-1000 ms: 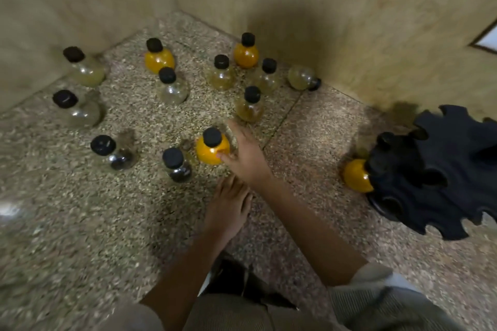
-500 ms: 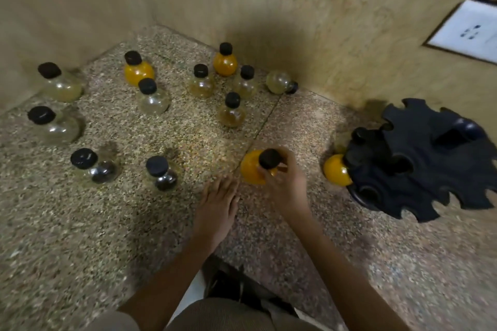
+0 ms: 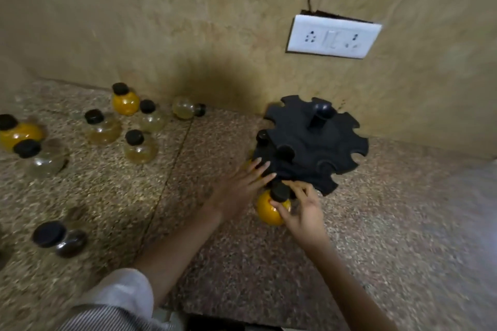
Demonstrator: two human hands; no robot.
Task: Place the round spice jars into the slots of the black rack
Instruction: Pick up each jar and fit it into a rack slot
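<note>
Left hand [image 3: 236, 191] flat, fingers [image 3: 265, 169] straight and spread, tips against the near rim of the black rack [image 3: 322, 153]. Just right of those tips, the orange jar [image 3: 269, 212], pinched at neck and shoulder by the curled fingers of the right hand [image 3: 301, 212], its cap [image 3: 279, 192] at the rim and not yet in a slot. Probable failure: neck striking a solid lobe instead of the open notch just beyond the right fingertips, so a shoved or turned rack. Alternatively, a round glass body slipping from so small a pinch. Left fingertips near enough to the entry to be nipped. Well left of both hands, loose jars awaiting placement: dark jar [image 3: 61, 239], clear jar [image 3: 43, 158], pale jars [image 3: 105, 129], and a tipped jar [image 3: 185, 110] on its side by the wall. Just beyond the left fingertips, seated caps [image 3: 285, 152] — neighbouring slots apparently taken, hence a narrow approach. Farther beyond the right fingers, the centre post [image 3: 321, 113]; high above them on the wall, the socket plate [image 3: 333, 36].
</note>
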